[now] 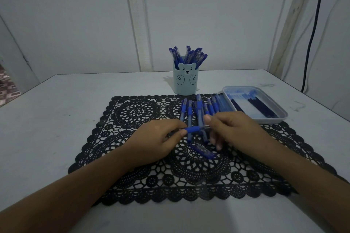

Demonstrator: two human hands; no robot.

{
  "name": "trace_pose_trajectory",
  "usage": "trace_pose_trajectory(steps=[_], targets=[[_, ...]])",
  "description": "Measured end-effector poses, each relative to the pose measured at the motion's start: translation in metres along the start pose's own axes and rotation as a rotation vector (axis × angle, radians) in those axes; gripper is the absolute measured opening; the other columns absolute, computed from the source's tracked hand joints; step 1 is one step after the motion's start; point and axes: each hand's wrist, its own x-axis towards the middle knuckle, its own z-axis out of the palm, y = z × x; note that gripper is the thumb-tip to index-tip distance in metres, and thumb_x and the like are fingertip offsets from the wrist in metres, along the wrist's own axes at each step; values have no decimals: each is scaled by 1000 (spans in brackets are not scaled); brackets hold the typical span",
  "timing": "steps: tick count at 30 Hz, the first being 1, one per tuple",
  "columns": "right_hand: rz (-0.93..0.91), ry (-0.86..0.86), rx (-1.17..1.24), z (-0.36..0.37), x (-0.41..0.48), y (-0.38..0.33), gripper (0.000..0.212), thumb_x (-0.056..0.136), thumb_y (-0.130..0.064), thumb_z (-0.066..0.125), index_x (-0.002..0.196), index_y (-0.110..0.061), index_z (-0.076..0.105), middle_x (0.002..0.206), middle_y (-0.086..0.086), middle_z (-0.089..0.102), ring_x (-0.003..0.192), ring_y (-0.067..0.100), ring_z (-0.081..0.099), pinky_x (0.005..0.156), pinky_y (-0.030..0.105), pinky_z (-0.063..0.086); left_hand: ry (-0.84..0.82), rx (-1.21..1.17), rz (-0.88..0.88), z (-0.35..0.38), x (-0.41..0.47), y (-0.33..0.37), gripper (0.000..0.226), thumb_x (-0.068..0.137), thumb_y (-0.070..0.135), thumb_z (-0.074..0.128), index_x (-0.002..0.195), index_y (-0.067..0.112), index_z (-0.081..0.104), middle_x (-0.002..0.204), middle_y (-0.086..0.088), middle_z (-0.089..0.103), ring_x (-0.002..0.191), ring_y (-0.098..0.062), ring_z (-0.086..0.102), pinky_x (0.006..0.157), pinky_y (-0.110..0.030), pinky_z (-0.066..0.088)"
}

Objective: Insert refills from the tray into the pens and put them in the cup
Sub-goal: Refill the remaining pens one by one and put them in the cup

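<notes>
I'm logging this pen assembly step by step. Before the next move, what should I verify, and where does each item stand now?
1. Pen held at both ends, by the left hand and the right hand: ok.
2. Refill fully seated in that pen: cannot tell, the fingers cover its ends.
3. Cap within reach: ok, a loose cap lies on the mat just under the hands.
4. Cup upright: ok, it already holds pens.
5. Refills left in the tray: ok.
6. Loose pens waiting on the mat: ok.
</notes>
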Motion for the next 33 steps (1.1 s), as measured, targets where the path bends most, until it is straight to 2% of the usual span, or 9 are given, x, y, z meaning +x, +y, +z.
trace_pose_trajectory(steps=[2, 5, 9, 12, 16, 21, 24, 30, 33], targets=[[12, -22, 12, -1, 0, 1, 28, 87, -38, 49, 68, -23, 61, 57, -6, 66, 48, 6, 60, 53, 14, 46, -1, -17, -4, 0, 0, 0, 30, 88, 39, 40, 102, 25, 62, 67, 17, 53, 64, 2, 49, 55, -10, 34], [-35, -2, 8, -3, 2, 4, 10, 86, -21, 60, 78, -26, 62, 62, -6, 65, 55, 4, 60, 55, 15, 48, -7, -48, -11, -2, 2, 1, 27, 90, 35, 43, 102, 22, 63, 65, 18, 52, 61, 3, 49, 53, -9, 34], [-59, 80, 22, -9, 5, 7, 20, 82, -8, 64, 81, -28, 62, 72, -7, 61, 64, 1, 57, 63, 13, 49, 26, -140, -51, -3, 2, -1, 19, 93, 25, 46, 93, 19, 64, 55, 19, 50, 49, -1, 45, 46, -11, 31], [-34, 85, -33, -17, 6, 7, 16, 83, -12, 64, 83, -28, 63, 74, -3, 65, 67, 6, 62, 67, 15, 52, 80, -149, -85, -2, 3, -3, 18, 93, 26, 46, 92, 21, 63, 55, 14, 51, 47, -4, 44, 44, -12, 31], [-51, -74, -204, -18, 2, 3, 14, 84, -21, 63, 87, -35, 64, 76, -13, 66, 69, -2, 62, 68, 9, 49, 125, -130, -124, -1, 4, -3, 15, 93, 20, 48, 95, 20, 63, 57, 11, 52, 54, -5, 48, 49, -14, 35], [-229, -194, -499, -8, -3, 2, 19, 88, -23, 58, 102, -30, 67, 90, -25, 55, 82, -7, 54, 77, 9, 41, 122, -118, -127, -1, 4, -2, 17, 93, 20, 48, 98, 17, 64, 58, 12, 51, 53, -3, 48, 49, -12, 34], [-259, -214, -523, -7, -2, 4, 17, 87, -22, 59, 99, -29, 68, 94, -17, 53, 84, -4, 50, 77, 12, 39, 120, -114, -115, -1, 5, -2, 17, 93, 21, 48, 98, 16, 64, 57, 13, 51, 53, -2, 48, 48, -11, 33], [-222, -171, -452, -8, -2, 4, 16, 85, -24, 62, 89, -37, 54, 86, -21, 59, 76, -6, 54, 65, 6, 39, 117, -98, -100, -1, 4, -1, 17, 93, 19, 49, 99, 15, 65, 57, 16, 50, 53, 2, 49, 49, -10, 33], [-256, -189, -506, -8, -1, 6, 6, 83, -27, 64, 88, -30, 61, 89, -17, 57, 79, -5, 51, 69, 5, 37, 105, -96, -92, -2, 5, 0, 17, 93, 18, 49, 100, 16, 64, 57, 18, 49, 55, 2, 50, 49, -8, 33]])
